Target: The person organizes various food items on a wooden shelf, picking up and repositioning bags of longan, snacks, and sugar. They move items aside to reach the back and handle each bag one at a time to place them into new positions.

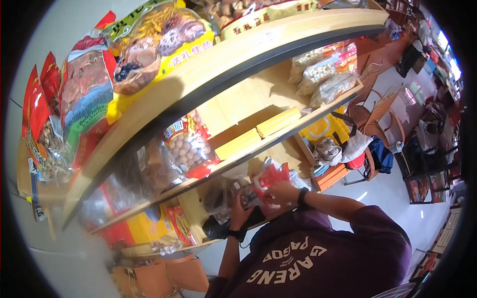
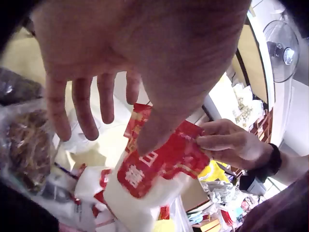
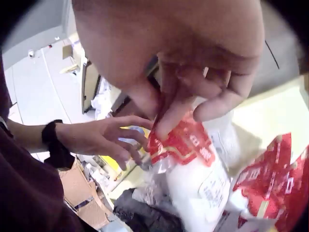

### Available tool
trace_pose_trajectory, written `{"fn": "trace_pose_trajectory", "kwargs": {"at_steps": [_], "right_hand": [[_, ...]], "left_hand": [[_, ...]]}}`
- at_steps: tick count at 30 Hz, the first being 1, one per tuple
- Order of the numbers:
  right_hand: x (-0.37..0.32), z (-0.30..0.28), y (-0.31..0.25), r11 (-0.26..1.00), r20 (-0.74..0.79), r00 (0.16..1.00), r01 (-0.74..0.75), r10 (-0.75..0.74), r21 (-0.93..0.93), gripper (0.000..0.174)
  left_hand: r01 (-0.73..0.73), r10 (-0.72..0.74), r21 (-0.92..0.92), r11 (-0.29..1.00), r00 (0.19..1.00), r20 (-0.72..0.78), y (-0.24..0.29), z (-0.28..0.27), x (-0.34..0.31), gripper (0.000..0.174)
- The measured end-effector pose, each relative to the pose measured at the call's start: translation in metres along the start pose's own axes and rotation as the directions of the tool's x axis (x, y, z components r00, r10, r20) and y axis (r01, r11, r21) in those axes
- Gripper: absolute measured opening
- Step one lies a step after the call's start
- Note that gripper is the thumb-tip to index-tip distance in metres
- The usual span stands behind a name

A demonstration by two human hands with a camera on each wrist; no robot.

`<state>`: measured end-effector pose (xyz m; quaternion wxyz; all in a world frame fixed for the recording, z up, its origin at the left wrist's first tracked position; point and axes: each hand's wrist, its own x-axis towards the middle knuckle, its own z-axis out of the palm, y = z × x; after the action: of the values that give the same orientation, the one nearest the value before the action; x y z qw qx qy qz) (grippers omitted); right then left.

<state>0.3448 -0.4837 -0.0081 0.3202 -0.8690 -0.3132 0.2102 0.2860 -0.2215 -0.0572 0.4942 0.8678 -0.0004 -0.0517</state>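
A white bag with a red printed top (image 2: 164, 154) fills the middle of the left wrist view, its top edge pinched by the right hand (image 2: 231, 142). In the right wrist view the right hand (image 3: 178, 63) grips the bag's red top (image 3: 183, 142) between thumb and fingers, and the white body hangs below. The left hand (image 2: 140, 53) has its fingers spread and relaxed, the thumb over the red print; whether it touches cannot be told. From the head, the left hand (image 1: 241, 211) and right hand (image 1: 282, 192) are at the lower shelf.
Wooden shelves (image 1: 238, 47) slope across the head view, with bagged dried foods above and yellow boxes (image 1: 279, 122) on a middle level. Another red-topped packet (image 3: 270, 179) lies right of the held bag. Wicker chairs (image 1: 360, 116) stand beyond the shelf's end.
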Motion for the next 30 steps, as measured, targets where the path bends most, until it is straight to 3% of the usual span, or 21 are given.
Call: {"fn": "trace_pose_trajectory", "kwargs": {"at_steps": [3, 4, 6, 7, 8, 9, 11, 12, 13, 15, 16, 17, 19, 20, 21, 23, 25, 26, 27, 29, 30], "right_hand": [[-0.025, -0.045, -0.018, 0.988, -0.009, 0.990, 0.138, -0.139, -0.070, 0.021], [-0.038, -0.070, -0.031, 0.984, -0.014, 0.985, 0.169, -0.170, -0.061, 0.021], [-0.053, -0.098, -0.039, 0.963, 0.014, 0.971, 0.237, -0.238, -0.129, 0.022], [-0.063, -0.119, -0.047, 0.968, 0.017, 0.973, 0.229, -0.229, -0.104, 0.030], [-0.070, -0.136, -0.052, 0.951, -0.014, 0.959, 0.280, -0.284, -0.133, 0.034], [-0.076, -0.152, -0.058, 0.929, -0.043, 0.939, 0.330, -0.341, -0.166, 0.039], [-0.088, -0.195, -0.084, 0.939, -0.098, 0.962, 0.221, -0.254, -0.263, 0.043], [-0.096, -0.221, -0.107, 0.943, -0.107, 0.972, 0.172, -0.210, -0.286, 0.029], [-0.095, -0.230, -0.106, 0.925, -0.181, 0.945, 0.207, -0.274, -0.319, 0.028], [-0.092, -0.245, -0.104, 0.879, -0.310, 0.860, 0.272, -0.404, -0.392, 0.027], [-0.092, -0.260, -0.117, 0.834, -0.329, 0.822, 0.282, -0.465, -0.474, 0.025], [-0.093, -0.271, -0.127, 0.805, -0.357, 0.804, 0.236, -0.476, -0.544, 0.023], [-0.088, -0.288, -0.132, 0.779, -0.455, 0.709, 0.215, -0.540, -0.590, 0.024], [-0.081, -0.296, -0.129, 0.773, -0.505, 0.648, 0.213, -0.570, -0.598, 0.027], [-0.076, -0.305, -0.135, 0.822, -0.568, 0.621, 0.242, -0.540, -0.516, 0.026], [-0.066, -0.322, -0.136, 0.829, -0.621, 0.576, 0.203, -0.532, -0.522, 0.025], [-0.058, -0.334, -0.127, 0.850, -0.657, 0.567, 0.165, -0.497, -0.501, 0.025], [-0.056, -0.337, -0.119, 0.875, -0.675, 0.590, 0.122, -0.443, -0.469, 0.024], [-0.055, -0.341, -0.109, 0.898, -0.694, 0.607, 0.075, -0.387, -0.434, 0.024], [-0.053, -0.347, -0.084, 0.861, -0.717, 0.574, -0.043, -0.395, -0.508, 0.020], [-0.053, -0.346, -0.071, 0.841, -0.730, 0.560, -0.105, -0.391, -0.531, 0.019]], "left_hand": [[-0.223, 0.217, 0.023, 0.974, 0.965, 0.150, 0.024, -0.008, 0.028, 0.065], [-0.072, 0.099, -0.099, 0.993, 0.946, 0.310, 0.033, -0.013, 0.034, 0.057], [-0.123, 0.177, -0.149, 0.981, 0.881, 0.439, 0.060, -0.023, 0.041, 0.055], [-0.147, 0.215, -0.174, 0.974, 0.842, 0.495, 0.080, -0.028, 0.042, 0.054], [-0.058, 0.227, -0.323, 0.945, 0.826, 0.516, 0.109, -0.034, 0.038, 0.056], [-0.062, 0.252, -0.360, 0.931, 0.824, 0.508, 0.124, -0.035, 0.037, 0.056], [-0.075, 0.304, -0.432, 0.899, 0.816, 0.491, 0.153, -0.036, 0.039, 0.057], [-0.383, 0.370, -0.062, 0.922, 0.820, 0.436, 0.193, -0.043, 0.037, 0.052], [-0.247, 0.335, -0.249, 0.937, 0.839, 0.429, 0.192, -0.036, 0.042, 0.049], [0.051, 0.264, -0.580, 0.813, 0.855, 0.445, 0.189, -0.017, 0.053, 0.044], [-0.226, 0.361, -0.420, 0.879, 0.890, 0.278, 0.213, -0.018, 0.054, 0.038], [-0.222, 0.318, -0.386, 0.896, 0.926, 0.205, 0.217, -0.013, 0.059, 0.035], [-0.235, 0.328, -0.552, 0.800, 0.942, 0.075, 0.233, -0.008, 0.072, 0.033], [-0.346, 0.388, -0.444, 0.827, 0.922, 0.004, 0.251, -0.014, 0.081, 0.030], [-0.343, 0.369, -0.379, 0.859, 0.930, -0.007, 0.258, -0.017, 0.091, 0.027], [-0.431, 0.435, -0.283, 0.857, 0.899, -0.053, 0.282, -0.022, 0.116, 0.026], [-0.536, 0.519, -0.353, 0.767, 0.841, -0.152, 0.286, -0.012, 0.153, 0.027], [-0.547, 0.517, -0.346, 0.762, 0.836, -0.184, 0.284, -0.006, 0.169, 0.031], [-0.462, 0.443, -0.305, 0.833, 0.887, -0.132, 0.284, -0.006, 0.180, 0.035], [-0.373, 0.360, -0.135, 0.918, 0.926, -0.111, 0.292, -0.004, 0.196, 0.024], [-0.452, 0.440, -0.059, 0.890, 0.886, -0.148, 0.277, 0.009, 0.217, 0.026]]}}
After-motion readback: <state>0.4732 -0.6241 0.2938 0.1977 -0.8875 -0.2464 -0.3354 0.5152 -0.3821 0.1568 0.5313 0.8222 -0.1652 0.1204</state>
